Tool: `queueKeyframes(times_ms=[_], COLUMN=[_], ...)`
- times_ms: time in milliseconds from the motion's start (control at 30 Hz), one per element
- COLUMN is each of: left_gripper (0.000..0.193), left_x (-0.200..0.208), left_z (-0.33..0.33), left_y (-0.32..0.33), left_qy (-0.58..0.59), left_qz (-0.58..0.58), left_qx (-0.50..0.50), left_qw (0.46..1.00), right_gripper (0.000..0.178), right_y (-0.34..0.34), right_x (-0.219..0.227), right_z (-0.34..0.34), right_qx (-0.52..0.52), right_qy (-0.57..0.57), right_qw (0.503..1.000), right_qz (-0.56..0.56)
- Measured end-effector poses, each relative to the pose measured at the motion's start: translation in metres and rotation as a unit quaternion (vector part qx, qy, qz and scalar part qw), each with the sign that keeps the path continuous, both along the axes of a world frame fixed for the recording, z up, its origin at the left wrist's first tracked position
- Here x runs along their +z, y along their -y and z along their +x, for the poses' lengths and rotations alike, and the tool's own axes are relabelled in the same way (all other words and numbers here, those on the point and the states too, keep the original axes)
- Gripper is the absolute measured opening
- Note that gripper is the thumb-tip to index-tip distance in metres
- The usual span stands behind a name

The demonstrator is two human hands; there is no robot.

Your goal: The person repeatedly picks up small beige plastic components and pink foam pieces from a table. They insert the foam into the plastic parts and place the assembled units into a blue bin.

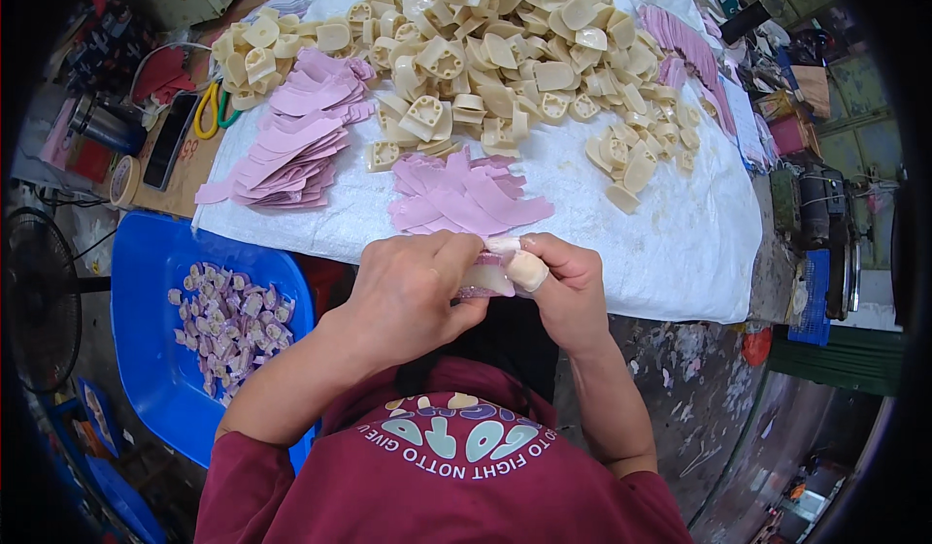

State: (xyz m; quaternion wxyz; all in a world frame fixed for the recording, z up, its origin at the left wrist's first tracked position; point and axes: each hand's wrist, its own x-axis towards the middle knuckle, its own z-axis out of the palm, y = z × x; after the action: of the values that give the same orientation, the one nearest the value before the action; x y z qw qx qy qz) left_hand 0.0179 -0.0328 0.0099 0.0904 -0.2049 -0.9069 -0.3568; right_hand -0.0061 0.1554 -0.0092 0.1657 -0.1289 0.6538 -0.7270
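A maroon shirt (437,495) is filling the foreground. Beyond it, a piece (483,280) is hanging in both hands at the near edge of the cloth-covered surface (680,263), above the dark gap before the lap. The piece is looking cream, smooth and slightly glossy, with pink (492,261) showing along its upper edge and at its right end.

The left hand (413,277) is pinching the piece's left part, its fingers curling together over the top and its thumb pressing from below. The right hand (573,287) is closing on the right end, index finger and thumb nearly together; pale covers are wrapping the thumb (527,270) and the index fingertip (503,245).

The piece's long axis seems to be running left to right across the body, its flared end pointing right; its left end is hiding behind the fingers.

Pink strips (466,195) are lying just beyond the hands, a cream pile (505,54) is spreading behind them, and a blue basin (146,340) is holding pink-and-cream bits (233,326) at the left.
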Motion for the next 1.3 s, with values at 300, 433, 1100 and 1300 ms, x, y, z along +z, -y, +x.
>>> queueKeyframes(times_ms=[300,433,1100,1300], left_gripper=[0.035,0.036,0.027,0.019], left_x=[-0.014,-0.018,-0.039,-0.029], left_z=[0.001,-0.001,-0.009,-0.007], left_y=[-0.015,-0.02,-0.013,0.013], left_qy=[0.038,0.022,0.273,0.341], left_qz=[0.096,0.075,0.233,0.417], left_qx=[0.109,0.145,0.119,0.016], left_qw=[0.989,0.986,0.926,0.842], right_gripper=[0.02,0.023,0.028,0.033], right_y=[0.008,0.022,0.016,0.006], right_x=[-0.014,-0.008,-0.015,-0.007], right_z=[-0.007,-0.001,-0.005,-0.014], right_qx=[-0.02,-0.088,0.01,-0.003], right_qy=[0.087,-0.112,-0.144,-0.253], right_qw=[0.989,0.987,0.979,0.953], right_qz=[-0.121,0.074,0.146,0.169])
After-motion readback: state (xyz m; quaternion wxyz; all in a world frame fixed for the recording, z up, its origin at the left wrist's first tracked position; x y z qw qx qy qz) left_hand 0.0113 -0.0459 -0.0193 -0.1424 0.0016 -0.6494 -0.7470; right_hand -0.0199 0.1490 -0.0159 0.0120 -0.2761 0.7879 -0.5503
